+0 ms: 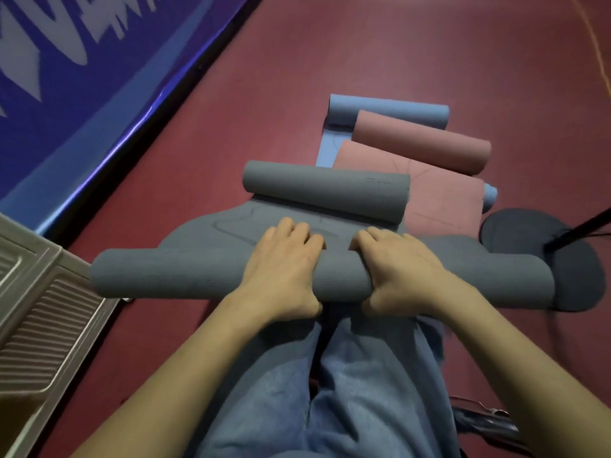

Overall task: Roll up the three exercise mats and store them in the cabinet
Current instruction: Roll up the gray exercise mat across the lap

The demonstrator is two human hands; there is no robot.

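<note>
Head view: the grey mat (205, 276) lies on the red floor (363, 61) straight ahead of the person's knees, its near rolled end running left to right across the body. Both hands sit on that roll side by side near its middle, left hand (284, 262) and right hand (400, 266) curled over it and gripping, equally near. Beyond the grey mat lie the pink mat (443, 180) and blue mat (380, 109), both partly curled.

Just past the grip lies the grey mat's (211, 279) far roll (325, 191), blocking the way ahead. Behind that sit the pink mat (420, 143) and blue mat (386, 110). Right of the grip stands a dark round base (575, 276). Left, the red floor (158, 193) is open up to the blue wall pad (99, 94).
</note>
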